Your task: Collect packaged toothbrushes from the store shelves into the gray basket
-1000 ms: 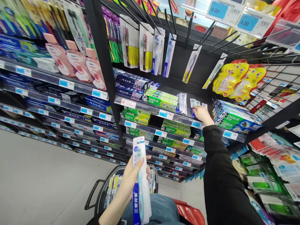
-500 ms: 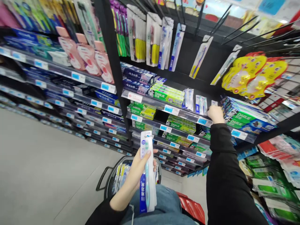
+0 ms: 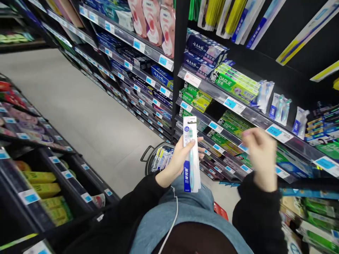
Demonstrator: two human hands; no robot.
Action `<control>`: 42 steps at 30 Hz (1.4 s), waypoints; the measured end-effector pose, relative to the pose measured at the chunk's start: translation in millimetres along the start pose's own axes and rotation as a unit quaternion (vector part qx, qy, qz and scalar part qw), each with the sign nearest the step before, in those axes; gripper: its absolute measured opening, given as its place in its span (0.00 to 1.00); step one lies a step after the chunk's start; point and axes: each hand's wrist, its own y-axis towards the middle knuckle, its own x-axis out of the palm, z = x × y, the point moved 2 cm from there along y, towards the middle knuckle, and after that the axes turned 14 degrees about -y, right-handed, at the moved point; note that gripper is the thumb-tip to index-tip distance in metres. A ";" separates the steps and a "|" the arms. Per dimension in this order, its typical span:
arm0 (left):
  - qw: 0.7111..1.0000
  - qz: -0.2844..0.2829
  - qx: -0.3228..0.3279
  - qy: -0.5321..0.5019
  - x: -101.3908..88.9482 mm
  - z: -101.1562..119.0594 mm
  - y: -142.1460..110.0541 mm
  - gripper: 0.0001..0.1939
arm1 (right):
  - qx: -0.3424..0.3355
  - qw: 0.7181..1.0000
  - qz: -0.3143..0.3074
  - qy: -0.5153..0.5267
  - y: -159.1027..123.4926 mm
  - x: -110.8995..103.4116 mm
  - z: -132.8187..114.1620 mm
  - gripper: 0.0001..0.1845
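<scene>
Shop shelving runs down both sides of a pale floor (image 3: 79, 106), and the black shelves (image 3: 201, 84) ahead carry rows of boxed goods behind blue price labels (image 3: 275, 131), with green toothpaste boxes (image 3: 235, 83) on an upper level and a few small clear packs (image 3: 280, 107) standing just beside them. The left hand (image 3: 180, 160) is closed around a long toothbrush pack (image 3: 191, 155), thumb across the front, holding it upright in front of the chest and between the body and the shelves. Below and just behind that hand sits a round wire basket (image 3: 150, 160) on the floor with more slim packs (image 3: 164, 158) lying in it. The right hand (image 3: 261, 158) hangs in mid-air before the lower shelf levels, apart from any goods. It is smeared by motion, so nothing can be seen in it, and I cannot tell whether its fingers are spread or curled. As a judgement, the step in hand is the carrying and sorting of toothbrush packs between basket and shelf, with one pack in the grip and not yet set anywhere. Setting it down would call for a steady hold on its narrow card edges, since the pack is light, tall and easy to tip. The clear packs on the shelf stand close together and could be knocked over by a careless reach. A white cord (image 3: 172, 211) trails down the front of the person's clothing.
</scene>
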 end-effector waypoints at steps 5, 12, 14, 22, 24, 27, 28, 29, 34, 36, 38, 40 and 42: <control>0.997 0.056 0.057 -0.006 -8.9 -5.8 3.6 0.24 | -0.028 0.970 -0.216 0.104 -94.4 78.9 -71.6 0.14; 0.994 0.085 0.070 0.018 -11.9 -12.0 16.3 0.24 | 0.034 0.971 -0.171 0.163 -84.3 71.5 -49.0 0.14; 0.997 0.055 0.052 0.006 -8.5 -11.0 17.5 0.21 | 0.083 0.981 -0.074 0.159 -54.6 39.2 -17.2 0.14; 0.997 0.046 -0.048 0.035 -3.2 -7.0 14.1 0.26 | 0.244 0.927 0.046 -0.281 121.0 -41.7 96.5 0.16; 0.998 0.044 -0.053 0.002 3.0 -6.9 10.0 0.22 | 0.233 0.915 0.014 -0.328 149.1 -33.8 97.4 0.18; 0.996 0.047 -0.047 -0.064 8.5 -5.2 3.3 0.14 | 0.274 0.897 -0.021 -0.346 165.6 -21.6 91.8 0.20; 0.995 0.053 -0.042 -0.079 7.6 -4.0 2.0 0.12 | 0.288 0.890 -0.029 -0.352 165.4 -19.3 88.8 0.21; 0.994 0.060 -0.040 -0.088 5.1 -2.7 1.2 0.10 | 0.290 0.887 -0.020 -0.359 162.7 -18.3 84.2 0.23; 0.986 0.063 -0.055 -0.142 -14.5 2.6 1.0 0.08 | 0.131 0.949 0.178 -0.224 89.2 -18.1 20.2 0.19; 0.981 0.047 -0.062 -0.180 -17.8 2.6 1.8 0.09 | 0.015 0.997 0.071 -0.030 32.9 -4.2 -18.7 0.13; 0.979 0.036 -0.063 -0.191 -17.8 1.6 3.5 0.09 | -0.055 0.984 -0.132 0.102 -24.0 20.7 -54.9 0.07; 0.980 0.034 -0.058 -0.186 -15.0 0.0 6.2 0.09 | -0.054 0.943 -0.274 0.181 -66.1 46.4 -79.2 0.07; 0.980 0.027 -0.066 -0.188 -9.5 -2.8 9.6 0.10 | -0.030 0.927 -0.310 0.209 -86.4 63.4 -89.3 0.11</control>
